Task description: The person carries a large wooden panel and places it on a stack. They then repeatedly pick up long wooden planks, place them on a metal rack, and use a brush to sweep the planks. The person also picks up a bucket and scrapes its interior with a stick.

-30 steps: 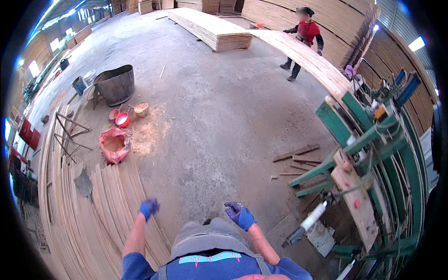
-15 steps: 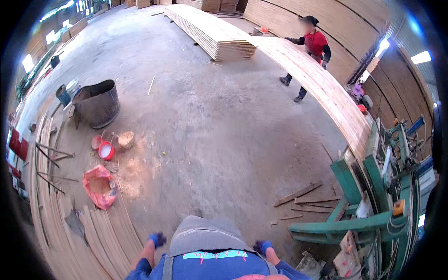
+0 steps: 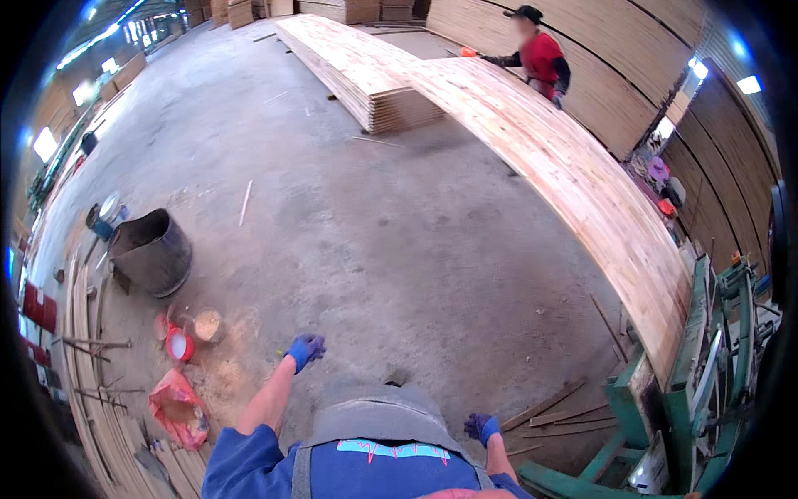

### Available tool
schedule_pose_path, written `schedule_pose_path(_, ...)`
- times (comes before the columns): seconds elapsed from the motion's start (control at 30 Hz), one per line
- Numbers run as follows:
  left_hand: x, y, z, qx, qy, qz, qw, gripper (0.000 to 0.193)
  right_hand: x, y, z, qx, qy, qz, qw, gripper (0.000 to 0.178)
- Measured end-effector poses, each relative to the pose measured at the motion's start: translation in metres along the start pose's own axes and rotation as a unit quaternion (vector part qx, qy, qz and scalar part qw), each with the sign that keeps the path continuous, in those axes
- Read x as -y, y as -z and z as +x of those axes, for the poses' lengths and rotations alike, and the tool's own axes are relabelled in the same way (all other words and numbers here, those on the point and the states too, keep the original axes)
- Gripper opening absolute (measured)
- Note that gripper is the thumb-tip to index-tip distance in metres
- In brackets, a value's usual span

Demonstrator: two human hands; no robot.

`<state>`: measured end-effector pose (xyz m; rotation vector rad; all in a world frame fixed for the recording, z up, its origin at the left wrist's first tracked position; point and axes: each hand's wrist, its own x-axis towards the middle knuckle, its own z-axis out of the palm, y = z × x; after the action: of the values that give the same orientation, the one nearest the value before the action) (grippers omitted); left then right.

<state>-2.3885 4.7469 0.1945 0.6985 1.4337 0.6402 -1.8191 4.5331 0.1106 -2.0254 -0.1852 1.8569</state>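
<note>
My left hand [image 3: 307, 350], in a blue and purple glove, reaches forward over the concrete floor with its fingers loosely apart and nothing in it. Low at my right side, my right hand [image 3: 481, 427] wears the same kind of glove; its fingers are loosely bent apart and hold nothing. A long pale wood panel [image 3: 540, 158] stretches from the panel stack [image 3: 366, 104] to the green machine frame [image 3: 632, 399] on the right. Neither of my hands touches it. Behind its far edge a co-worker [image 3: 544, 62] in a red vest has a gloved hand at the panel.
On the left stand a dark bucket [image 3: 158, 258], a red pail with white contents [image 3: 179, 343], a tub of sawdust [image 3: 209, 324] and a pink sack [image 3: 179, 409]. Wood strips [image 3: 100, 416] lie beyond them. Scrap sticks [image 3: 565, 414] lie near the machine.
My left hand has risen and moved forward, away from my side. My right hand has swung slightly outward. The panel shows more of its top face, and it hides the co-worker's legs.
</note>
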Motion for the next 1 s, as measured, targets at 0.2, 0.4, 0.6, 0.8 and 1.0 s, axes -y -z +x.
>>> schedule_pose_path(0.2, -0.019, 0.051, 0.13, -0.059, 0.217, -0.104, 0.969, 0.054, 0.174, 0.028, 0.038, -0.063, 0.122, 0.074, 0.988, 0.032)
schedule_pose_path(0.4, -0.133, 0.012, 0.333, 0.02, 0.217, -0.153, 0.964, 0.077, 0.22, 0.051, 0.118, -0.025, 0.081, 0.113, 0.99, 0.048)
schedule_pose_path(0.6, -0.304, -0.24, 0.489, 0.351, 0.154, -0.001, 0.924, 0.085, 0.259, 0.036, 0.096, -0.235, 0.019, 0.287, 0.928, 0.022)
schedule_pose_path(0.8, -0.429, -0.548, 0.453, 0.486, 0.15, 0.015, 0.861, 0.072, 0.257, 0.215, 0.092, -0.428, 0.16, 0.57, 0.683, 0.026)
schedule_pose_path(1.0, -0.423, -0.707, 0.454, 0.45, 0.183, -0.068, 0.871, 0.06, 0.339, 0.412, 0.069, -0.493, 0.137, 0.554, 0.656, 0.047)
